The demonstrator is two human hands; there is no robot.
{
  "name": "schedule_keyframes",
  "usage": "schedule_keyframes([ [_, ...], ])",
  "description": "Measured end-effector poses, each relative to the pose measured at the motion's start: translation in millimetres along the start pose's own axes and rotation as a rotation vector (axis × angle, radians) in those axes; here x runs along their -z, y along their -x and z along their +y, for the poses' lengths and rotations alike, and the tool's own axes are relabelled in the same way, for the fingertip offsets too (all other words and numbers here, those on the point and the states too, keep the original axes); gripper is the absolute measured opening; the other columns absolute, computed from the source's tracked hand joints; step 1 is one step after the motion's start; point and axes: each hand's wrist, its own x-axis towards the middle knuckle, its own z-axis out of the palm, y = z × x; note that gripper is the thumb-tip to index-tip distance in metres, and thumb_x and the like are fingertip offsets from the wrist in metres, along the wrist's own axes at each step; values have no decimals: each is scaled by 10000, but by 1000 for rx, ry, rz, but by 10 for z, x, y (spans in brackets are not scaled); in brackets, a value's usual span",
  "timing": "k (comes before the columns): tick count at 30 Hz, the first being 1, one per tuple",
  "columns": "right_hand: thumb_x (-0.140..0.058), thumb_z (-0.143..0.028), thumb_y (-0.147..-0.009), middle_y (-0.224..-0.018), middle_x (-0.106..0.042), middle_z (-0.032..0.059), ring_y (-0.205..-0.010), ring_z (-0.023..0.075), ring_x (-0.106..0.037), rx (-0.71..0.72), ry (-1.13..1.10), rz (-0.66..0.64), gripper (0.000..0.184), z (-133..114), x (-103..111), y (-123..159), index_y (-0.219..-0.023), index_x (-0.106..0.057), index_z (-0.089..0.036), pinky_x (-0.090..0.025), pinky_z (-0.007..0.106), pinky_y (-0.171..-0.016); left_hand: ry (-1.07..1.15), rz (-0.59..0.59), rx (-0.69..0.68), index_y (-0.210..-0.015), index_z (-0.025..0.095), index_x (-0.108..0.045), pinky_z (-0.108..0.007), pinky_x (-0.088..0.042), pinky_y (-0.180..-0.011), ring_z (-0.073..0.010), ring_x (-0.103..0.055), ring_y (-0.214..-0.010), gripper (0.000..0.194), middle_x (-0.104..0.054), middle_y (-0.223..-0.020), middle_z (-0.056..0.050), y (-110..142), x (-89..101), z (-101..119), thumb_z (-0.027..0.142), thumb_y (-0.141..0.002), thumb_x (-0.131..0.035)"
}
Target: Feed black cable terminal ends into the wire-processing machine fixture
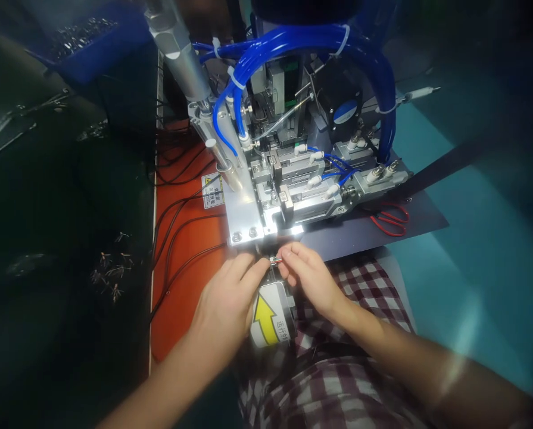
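Just before the front edge of a metal machine (248,208), my two hands come close together. My right hand (306,274) is closed in a pinch, thumb and forefinger on a short bunch of thin coloured wires (275,260). From the other side, the thumb of my left hand (230,292) presses at the same wires, its fingers curled and partly hidden under the machine's edge. What the wires end in is too small to make out. Below the hands is a motor-like housing (270,322) with a yellow arrow label.
Blue air tubes (293,39) arch over the machine's cylinders. Red-handled scissors or pliers (391,221) lie at the right on a grey plate (409,223). Black cables cross the orange surface (177,262). Small wired parts (114,271) lie at the left, below a blue bin (78,59).
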Motion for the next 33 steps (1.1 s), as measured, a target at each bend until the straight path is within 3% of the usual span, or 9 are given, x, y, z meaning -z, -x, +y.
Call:
schedule_keyframes([
  [8, -562, -345, -834, -549, -461, -65, -482, 80, -376, -68, -28, 2, 226, -8, -9, -12, -693, -491, -183, -305, 236, -501, 27, 77, -5, -1030, 90, -657, -290, -535, -687, -199, -596, -824, 303, -620, -902, -107, 37, -67, -28, 66, -886, -391],
  [15, -548, -341, -858, -616, -497, -47, -521, 86, -423, -16, 46, -8, 204, -7, 17, 20, -742, -507, -179, -336, 237, -518, 139, 97, 157, -987, 153, -623, -287, -498, -748, -173, -565, -837, 184, -598, -866, -51, 92, -60, -85, 99, -906, -467],
  [25, -573, -311, -831, -604, -500, -48, -491, 81, -404, -22, 63, 11, 164, -11, 11, 26, -745, -516, -184, -301, 229, -467, -151, -82, 25, -1033, 110, -622, -366, -505, -701, -247, -550, -832, 314, -556, -853, -99, 66, 36, -107, 19, -822, -409],
  [33, -529, -300, -858, -619, -488, -53, -500, 70, -422, 7, 69, 5, 169, 8, -5, 18, -751, -492, -176, -337, 221, -490, -131, -102, 46, -1044, 114, -596, -380, -512, -719, -251, -548, -848, 355, -546, -898, -102, 78, 19, -100, -12, -763, -419],
])
